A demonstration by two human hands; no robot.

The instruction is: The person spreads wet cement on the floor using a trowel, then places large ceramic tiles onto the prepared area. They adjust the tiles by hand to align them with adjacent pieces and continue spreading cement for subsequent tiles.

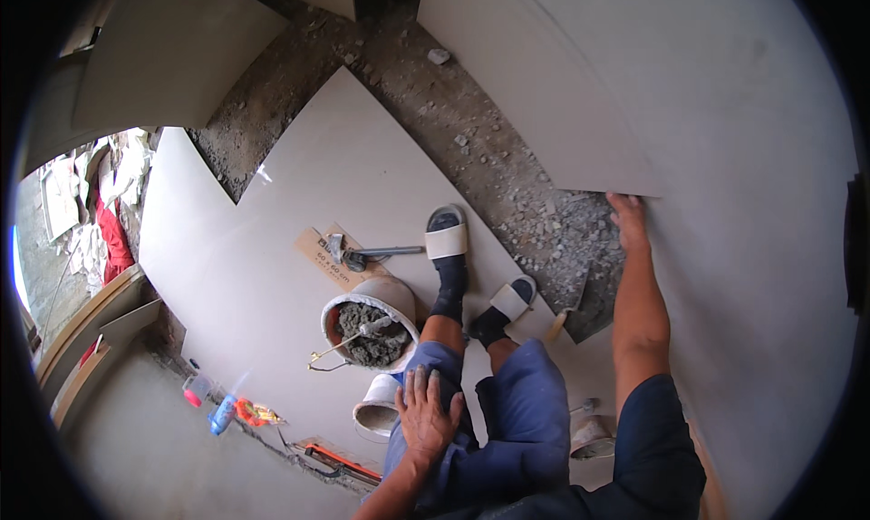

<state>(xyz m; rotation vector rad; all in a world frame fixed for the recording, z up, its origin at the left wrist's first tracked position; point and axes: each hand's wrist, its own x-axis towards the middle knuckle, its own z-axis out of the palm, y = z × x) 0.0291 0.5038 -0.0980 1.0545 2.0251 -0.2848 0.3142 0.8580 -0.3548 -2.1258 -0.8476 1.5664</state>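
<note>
Large tile touched at its edge by one hand, thigh covered by the other

The near edge of a large pale tile [544, 94] is touched by the fingers of the right hand [628, 223], whose arm is stretched forward on the right. The tile is seen standing or leaning beside the smooth wall [752, 203], above a strip of grey rubble [539, 226]. Whether the right grip is clenched on the edge or merely laid against it cannot be told. The left grip is released: the left hand [424, 418] is rested on the left thigh, its fingers spread and nothing held.

Both feet, in open-toed slippers [446, 242], are placed on pale floor tiles [335, 167]. Near the left leg, a bucket [391, 295] is filled partly with grey mortar [376, 346], in which a metal tool is stuck. Just beyond it, a hammer [390, 250] is laid across a piece of brown cardboard [319, 259]. A smaller white bucket [384, 389] is found just beside the left hand. At the rubble's near end, a trowel's handle [556, 325] can be seen. Farther left, a blue bottle [221, 416] and a red cloth [113, 239] are seen.
</note>
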